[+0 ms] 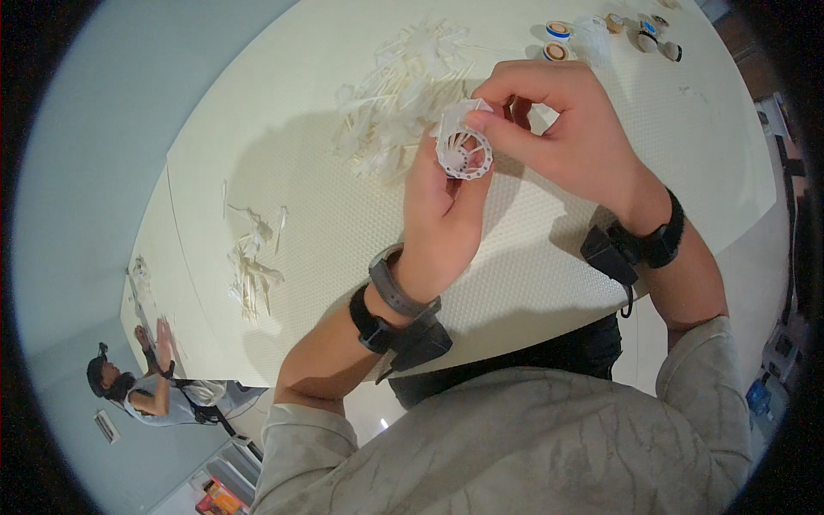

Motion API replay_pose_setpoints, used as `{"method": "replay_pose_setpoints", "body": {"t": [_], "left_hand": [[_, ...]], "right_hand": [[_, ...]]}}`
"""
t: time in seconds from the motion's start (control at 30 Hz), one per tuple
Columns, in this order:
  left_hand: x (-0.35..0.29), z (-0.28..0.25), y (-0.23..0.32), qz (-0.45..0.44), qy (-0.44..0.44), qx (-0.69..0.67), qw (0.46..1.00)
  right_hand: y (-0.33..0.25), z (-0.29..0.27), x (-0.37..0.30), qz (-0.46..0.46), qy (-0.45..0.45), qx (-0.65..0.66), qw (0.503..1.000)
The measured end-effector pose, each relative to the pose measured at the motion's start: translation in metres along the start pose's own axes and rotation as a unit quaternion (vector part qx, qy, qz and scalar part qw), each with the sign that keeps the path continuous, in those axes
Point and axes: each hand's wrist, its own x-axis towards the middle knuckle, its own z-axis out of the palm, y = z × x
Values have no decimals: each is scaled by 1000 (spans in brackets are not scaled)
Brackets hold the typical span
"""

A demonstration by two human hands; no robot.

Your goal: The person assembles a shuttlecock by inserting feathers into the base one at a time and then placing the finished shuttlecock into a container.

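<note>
A small white openwork cylinder (455, 122) is held over the table, its ringed end with a row of small holes turned up toward me. My left hand (442, 219) is closed around it from the near left side. At its upper right edge, my right hand (575, 133) pinches with thumb and forefinger; the thumb presses on the white wall. Whether a separate thin piece lies under that thumb is too small to tell. Just behind the cylinder spreads a loose pile of white sticks with pale, filmy bits (399, 90).
A smaller heap of similar white pieces (255, 262) lies on the textured white table (343, 249) to the left. Two blue-edged rolls (558, 32) and several other small round items (648, 36) sit at the far right. Another person (154, 399) is at the table's far left end.
</note>
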Motion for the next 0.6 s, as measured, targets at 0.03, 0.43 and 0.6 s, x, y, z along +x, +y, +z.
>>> {"method": "replay_pose_setpoints", "body": {"t": [0.03,0.43,0.6], "left_hand": [[0,0,-1,-1,0,0,1000],[-16,12,-7,71,-37,141,987],[-37,28,10,140,-139,293,935]], "right_hand": [[-1,-1,-1,14,-11,0,1000],[39,-25,3,47,43,179,982],[44,-36,11,90,185,339,918]]}}
